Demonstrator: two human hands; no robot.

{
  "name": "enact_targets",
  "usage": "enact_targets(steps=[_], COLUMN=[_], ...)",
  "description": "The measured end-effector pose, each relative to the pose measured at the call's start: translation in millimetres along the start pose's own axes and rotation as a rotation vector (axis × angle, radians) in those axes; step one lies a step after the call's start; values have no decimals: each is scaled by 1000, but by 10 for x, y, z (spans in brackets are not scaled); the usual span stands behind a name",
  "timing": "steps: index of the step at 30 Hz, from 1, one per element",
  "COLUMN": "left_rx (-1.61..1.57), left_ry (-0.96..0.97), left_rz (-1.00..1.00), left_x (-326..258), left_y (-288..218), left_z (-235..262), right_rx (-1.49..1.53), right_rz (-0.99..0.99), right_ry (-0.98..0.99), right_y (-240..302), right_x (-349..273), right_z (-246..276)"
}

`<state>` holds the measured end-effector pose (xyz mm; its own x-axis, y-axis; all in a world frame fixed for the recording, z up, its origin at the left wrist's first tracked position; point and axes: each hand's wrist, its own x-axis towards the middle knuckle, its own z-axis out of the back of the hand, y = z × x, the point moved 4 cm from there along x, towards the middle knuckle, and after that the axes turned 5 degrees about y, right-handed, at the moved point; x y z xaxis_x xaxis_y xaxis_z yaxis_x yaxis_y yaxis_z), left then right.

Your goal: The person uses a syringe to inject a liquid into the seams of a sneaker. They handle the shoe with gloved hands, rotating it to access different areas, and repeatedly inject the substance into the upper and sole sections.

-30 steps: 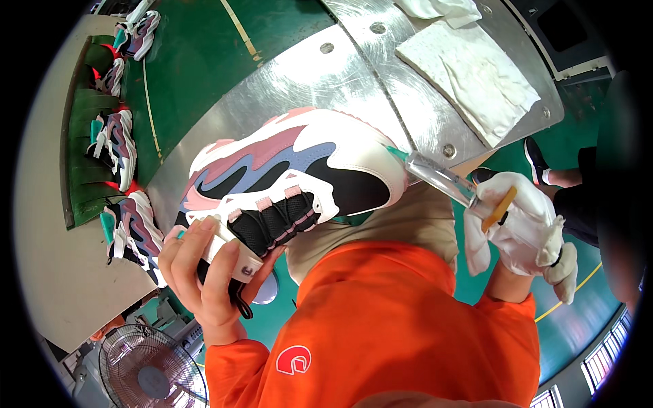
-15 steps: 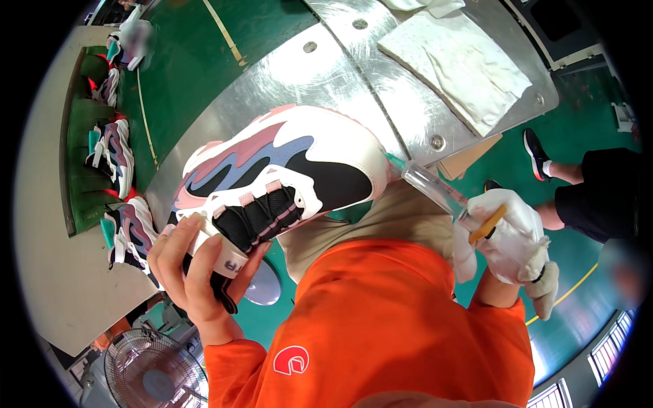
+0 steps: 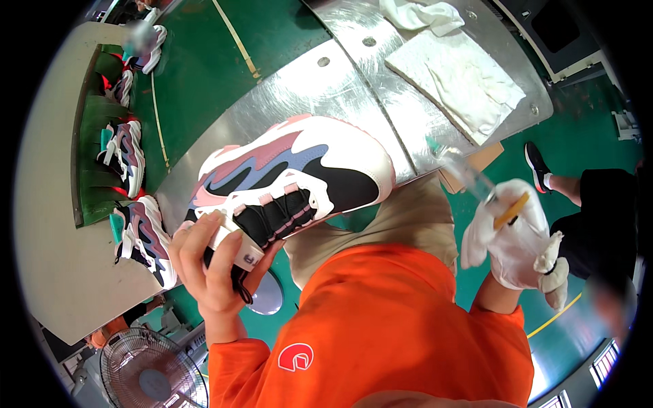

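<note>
Fingers of the left hand are wrapped around the heel and tongue end of a chunky sneaker, which is held up sideways in front of the chest, toe pointing right, above the near edge of the metal table. Over on the other side, the gloved right hand is closed around a clear plastic bottle, its green tip aimed up and left toward the shoe's toe; a small yellowish stick is pinched in the same fist. Bottle and shoe are kept apart, a clear gap between tip and toe.

White cloths are spread on the far part of the table. More sneakers of the same colouring are lined up on the green belt at the left, and a fan is seen low down. Another person's leg and dark shoe are glimpsed at the right edge.

Risk, as judged from here: the shoe is carried only by its rear end, so it could be tipped or dropped if the grip loosens. With two items crowded into one gloved fist, the bottle could be squeezed unintentionally and liquid spilled onto the white upper.
</note>
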<state>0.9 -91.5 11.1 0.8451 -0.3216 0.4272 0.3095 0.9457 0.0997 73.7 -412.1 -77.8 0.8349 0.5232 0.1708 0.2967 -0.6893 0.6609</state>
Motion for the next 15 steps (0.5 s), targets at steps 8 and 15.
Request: enact_targets(steps=[8,15], left_rx=[1,-10], left_ry=[-46,-52], left_rz=[-39,-56], left_x=[-71,-56], left_y=[-45,-28], left_z=[-19,0], right_rx=[-1121,-1486], right_rz=[277,157], right_ry=[-386,-275], right_y=[27,-101], right_x=[307,439], right_z=[-353,-494])
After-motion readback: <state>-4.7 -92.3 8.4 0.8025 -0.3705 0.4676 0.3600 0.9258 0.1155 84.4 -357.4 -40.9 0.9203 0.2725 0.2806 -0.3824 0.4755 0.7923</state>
